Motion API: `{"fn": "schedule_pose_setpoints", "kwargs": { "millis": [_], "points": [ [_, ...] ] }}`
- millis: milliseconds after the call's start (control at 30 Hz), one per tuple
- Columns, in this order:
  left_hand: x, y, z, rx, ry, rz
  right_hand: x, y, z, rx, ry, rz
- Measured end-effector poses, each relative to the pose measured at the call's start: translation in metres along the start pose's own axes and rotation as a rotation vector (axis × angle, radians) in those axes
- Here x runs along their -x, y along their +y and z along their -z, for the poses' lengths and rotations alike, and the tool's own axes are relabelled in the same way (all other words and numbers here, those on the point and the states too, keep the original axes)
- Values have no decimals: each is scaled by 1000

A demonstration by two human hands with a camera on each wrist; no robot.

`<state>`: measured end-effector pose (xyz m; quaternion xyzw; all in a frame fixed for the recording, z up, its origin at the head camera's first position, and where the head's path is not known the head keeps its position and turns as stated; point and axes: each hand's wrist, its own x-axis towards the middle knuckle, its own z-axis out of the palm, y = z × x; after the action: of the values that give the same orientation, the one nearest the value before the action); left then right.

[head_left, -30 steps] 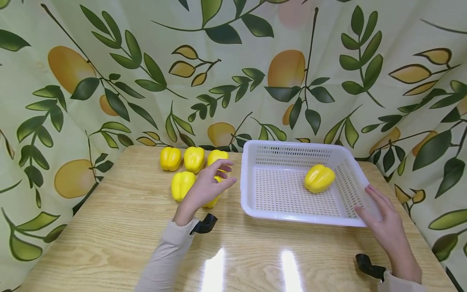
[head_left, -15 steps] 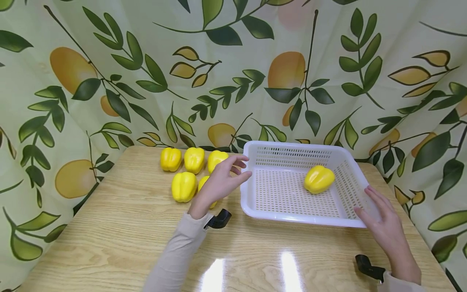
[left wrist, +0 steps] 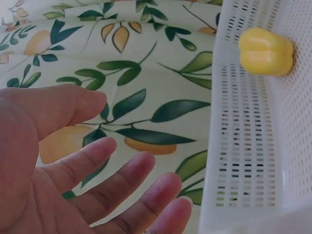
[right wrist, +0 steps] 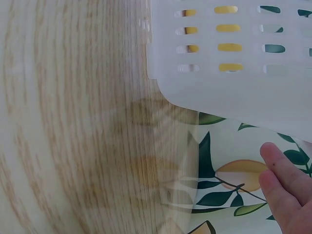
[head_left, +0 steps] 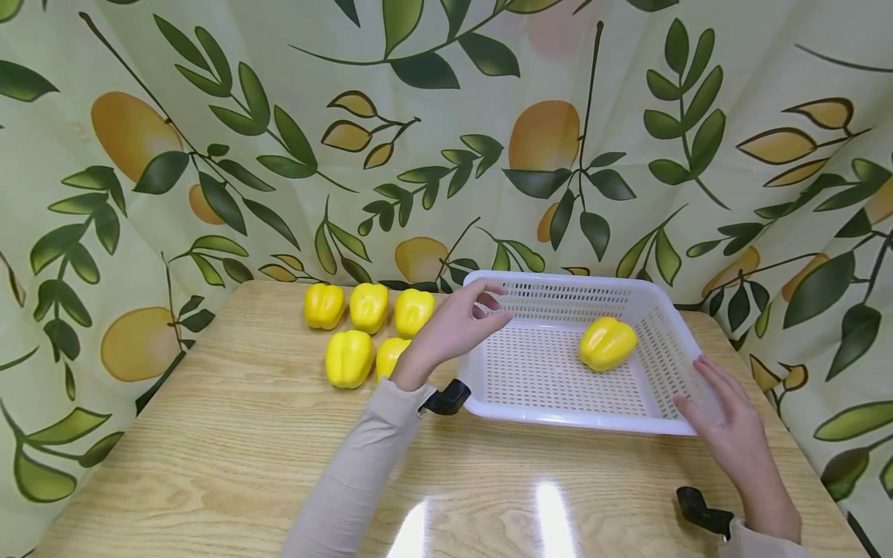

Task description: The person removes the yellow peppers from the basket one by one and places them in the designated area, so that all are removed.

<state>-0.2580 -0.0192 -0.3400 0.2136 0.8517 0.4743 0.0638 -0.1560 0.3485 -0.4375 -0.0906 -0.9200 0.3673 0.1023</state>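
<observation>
a: what is sitting on the grainy wooden table [head_left: 209,434]?

b: five glossy, lobed yellow peppers [head_left: 349,358]. the left hand [head_left: 456,329] is hovering loose-fingered, gripping nothing, over the perforated white plastic basket [head_left: 558,415].

a: and the right hand [head_left: 729,434]?

b: fingers straight, resting against the basket's right corner; a sixth pepper [head_left: 608,343] is lying inside.

The table [head_left: 209,434] is pale wood-grain laminate, smooth and glossy enough to mirror the lights. The basket [head_left: 558,415] is perforated white plastic; the peppers [head_left: 349,358] look waxy-smooth. Matt printed cloth [head_left: 446,139] hangs behind.
</observation>
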Motion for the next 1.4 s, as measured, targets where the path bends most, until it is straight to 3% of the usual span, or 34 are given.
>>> {"fn": "schedule_pose_setpoints", "kwargs": {
  "millis": [400, 767, 1200, 1400],
  "points": [
    [-26, 8, -15, 9, -39, -15, 0, 0, 0, 0, 0, 0],
    [-50, 17, -39, 54, -47, -12, 1, 0, 1, -24, 4, 7],
    [-71, 24, -70, 25, -40, 38, 0, -1, 2, -8, 13, 18],
    [-85, 23, -87, 26, -23, 25, 1, -2, 1, -25, 9, 8]
  ]
}}
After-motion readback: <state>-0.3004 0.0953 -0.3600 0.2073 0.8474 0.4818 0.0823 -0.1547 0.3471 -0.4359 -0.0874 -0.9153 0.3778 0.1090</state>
